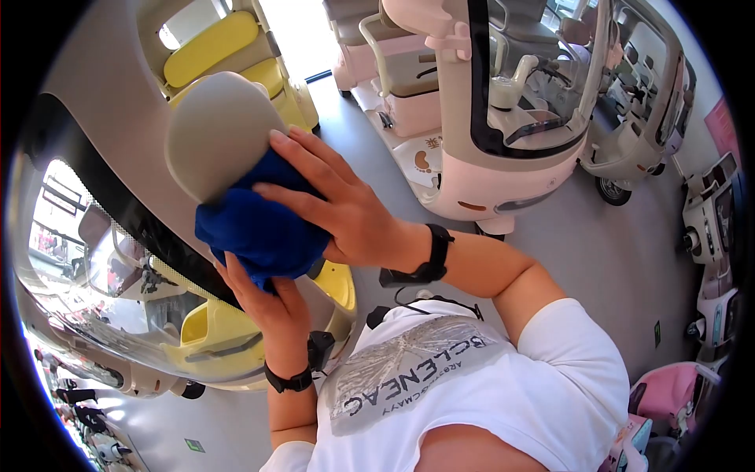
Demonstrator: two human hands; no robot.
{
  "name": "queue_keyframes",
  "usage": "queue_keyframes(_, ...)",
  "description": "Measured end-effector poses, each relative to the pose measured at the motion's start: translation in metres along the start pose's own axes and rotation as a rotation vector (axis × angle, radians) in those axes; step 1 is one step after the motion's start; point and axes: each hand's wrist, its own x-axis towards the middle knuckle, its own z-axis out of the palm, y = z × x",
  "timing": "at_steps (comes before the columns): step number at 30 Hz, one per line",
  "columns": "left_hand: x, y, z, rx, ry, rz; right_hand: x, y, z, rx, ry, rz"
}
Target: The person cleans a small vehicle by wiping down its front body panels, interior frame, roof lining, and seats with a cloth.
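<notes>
A beige, rounded side mirror shell (222,130) stands out beside the windshield of a small yellow-and-beige vehicle (197,326). Bunched against the lower part of the shell is a blue cloth (263,224). My right hand (338,200) lies over the cloth with bent fingers pressing it, and its upper fingertips reach the mirror's edge. From below, my left hand (267,303) grips the cloth's lower end, its thumb and fingers partly hidden by the folds. Whatever part of the mirror lies under the cloth is hidden.
A pink-and-beige vehicle (503,185) is parked ahead to the right, with a grey one (629,149) behind it. Several scooters (708,220) line the right wall. A pink item (668,389) sits at lower right. The windshield (102,244) curves along my left.
</notes>
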Motion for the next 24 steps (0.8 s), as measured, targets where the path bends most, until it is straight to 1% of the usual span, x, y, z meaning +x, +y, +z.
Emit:
queue_keyframes(2,-0.001,0.001,0.001,0.010,0.015,0.008,0.016,0.002,-0.001,-0.021,-0.010,-0.026)
queue_keyframes(4,0.000,0.002,0.001,0.020,0.031,0.012,0.033,0.002,0.000,-0.032,0.037,-0.069)
queue_keyframes(6,0.002,0.003,0.001,-0.076,-0.021,-0.077,0.057,0.000,-0.001,-0.054,0.054,-0.059)
queue_keyframes(8,0.005,0.005,0.002,-0.107,-0.020,-0.069,0.068,0.005,0.005,-0.093,0.088,-0.075)
queue_keyframes(10,0.005,0.005,0.002,-0.126,-0.010,-0.063,0.062,0.003,0.006,-0.068,0.097,-0.068)
queue_keyframes(15,-0.006,-0.004,0.003,0.006,0.015,-0.003,0.016,0.004,0.008,-0.011,0.073,-0.047)
queue_keyframes(16,-0.004,-0.004,-0.001,-0.003,-0.042,-0.023,0.005,0.002,0.007,-0.002,0.050,-0.020)
queue_keyframes(17,-0.001,-0.002,-0.003,0.005,-0.039,-0.026,-0.002,0.000,0.007,0.007,0.027,0.007)
queue_keyframes(19,0.006,0.000,-0.005,0.045,-0.048,0.112,-0.007,-0.003,0.002,0.019,0.005,0.026)
queue_keyframes(21,0.004,-0.004,0.000,0.001,-0.009,0.089,-0.005,-0.003,0.003,0.025,-0.020,0.047)
queue_keyframes(23,0.000,-0.009,0.004,-0.048,0.028,0.069,0.007,0.003,0.002,-0.066,-0.015,-0.037)
queue_keyframes(24,-0.002,-0.011,0.005,-0.040,0.046,0.072,0.014,0.004,0.002,-0.065,-0.016,-0.038)
